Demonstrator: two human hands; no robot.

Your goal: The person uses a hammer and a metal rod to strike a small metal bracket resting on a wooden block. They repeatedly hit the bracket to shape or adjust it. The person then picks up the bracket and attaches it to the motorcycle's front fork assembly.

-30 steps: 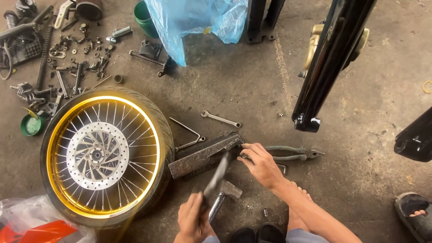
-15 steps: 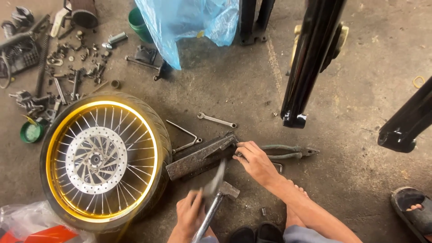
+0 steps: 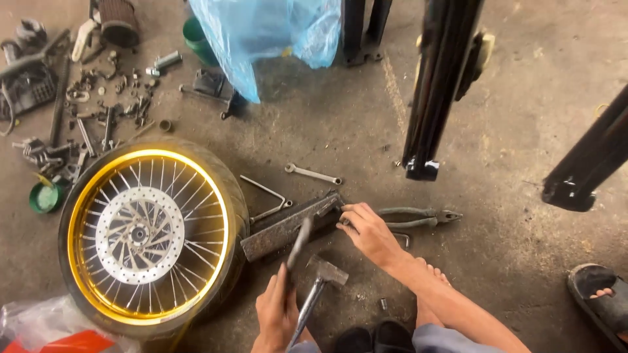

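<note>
My right hand (image 3: 367, 234) rests at the right end of a rusty metal bar (image 3: 278, 234) lying on the concrete floor, its fingers pinched on a small metal part (image 3: 329, 210) on top of the bar. Lower down, my left hand (image 3: 276, 315) grips a dark, motion-blurred tool (image 3: 299, 243) whose upper end is over the bar. A hammer (image 3: 322, 274) lies beside that hand, head toward the bar. Left of the bar lies a gold-rimmed spoked wheel (image 3: 150, 236) with tyre and brake disc.
Pliers (image 3: 420, 216) lie just right of my right hand, a wrench (image 3: 313, 173) and a bent rod (image 3: 267, 195) beyond the bar. Several loose parts (image 3: 98, 111) are scattered at top left. Black stand legs (image 3: 435, 98), a blue plastic bag (image 3: 268, 33), a sandalled foot (image 3: 605, 301).
The view has drifted slightly. The blurred tool in my left hand keeps moving above the bar; my right hand stays at the bar's end.
</note>
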